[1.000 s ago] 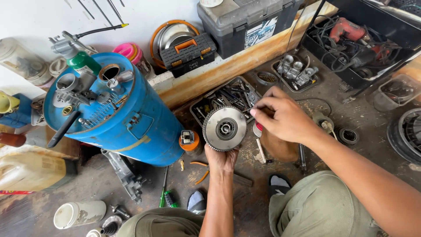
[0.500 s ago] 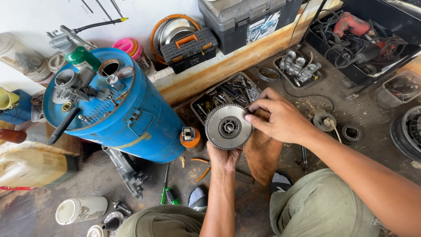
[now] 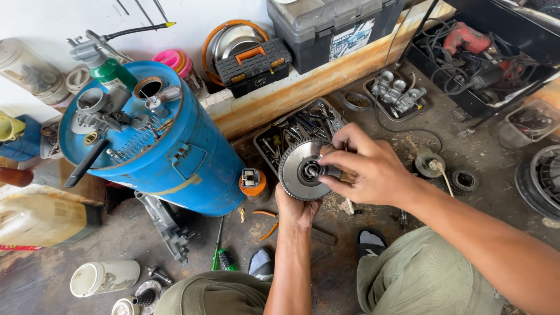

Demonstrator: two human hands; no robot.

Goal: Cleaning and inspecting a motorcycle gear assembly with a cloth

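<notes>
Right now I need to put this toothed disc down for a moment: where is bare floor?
Bare concrete lies between the blue drum, the white cup and your knee, and right of your right hand, before the small gear. The tool tray behind the toothed disc, held by your left hand, is crowded.

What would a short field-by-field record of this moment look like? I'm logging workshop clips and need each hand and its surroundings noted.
setting: concrete floor, person seated
left hand: holds a round toothed metal disc from below, face up
right hand: fingers at the disc's hub, pinching a small part; which part cannot be told
behind disc: tray of loose tools
left of disc: blue drum lying tilted, parts on its top
near drum: orange-capped can
floor by feet: green screwdriver, orange pliers
</notes>
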